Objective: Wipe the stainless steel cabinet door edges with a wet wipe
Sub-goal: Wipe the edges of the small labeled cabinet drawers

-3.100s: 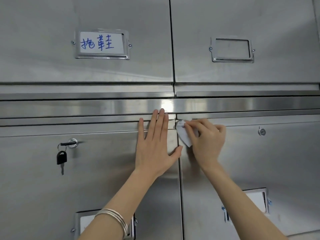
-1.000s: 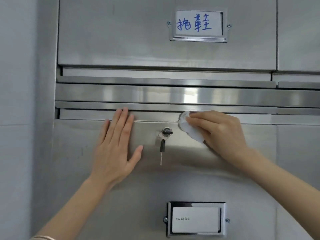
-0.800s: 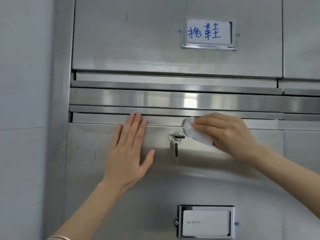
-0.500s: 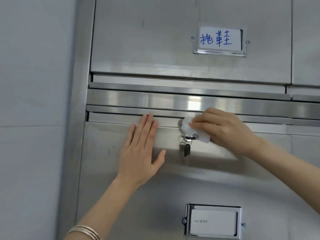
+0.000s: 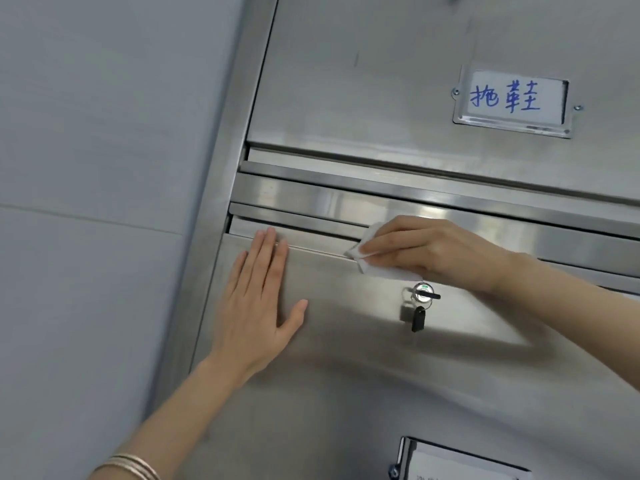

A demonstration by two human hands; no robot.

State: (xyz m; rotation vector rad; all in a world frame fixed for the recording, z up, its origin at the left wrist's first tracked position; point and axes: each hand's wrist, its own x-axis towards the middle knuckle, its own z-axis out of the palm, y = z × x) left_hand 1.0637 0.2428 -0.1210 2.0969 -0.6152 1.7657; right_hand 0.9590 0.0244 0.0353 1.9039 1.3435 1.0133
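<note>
Wet wipe [image 5: 372, 268] was pinched by right hand [image 5: 433, 251], fingers curled, pressed on top edge of lower cabinet door [image 5: 346, 375], just above key [image 5: 418, 318]. Left hand [image 5: 256, 306] lay flat, open, bracing door. Step: top-edge pass; next prob. needs steady pressure sliding toward left corner.

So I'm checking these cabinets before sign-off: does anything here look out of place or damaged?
Only one thing: a key sits in the lock of the lower door, its black fob dangling just below the wet wipe in the right hand. No dents or spills show.
</note>
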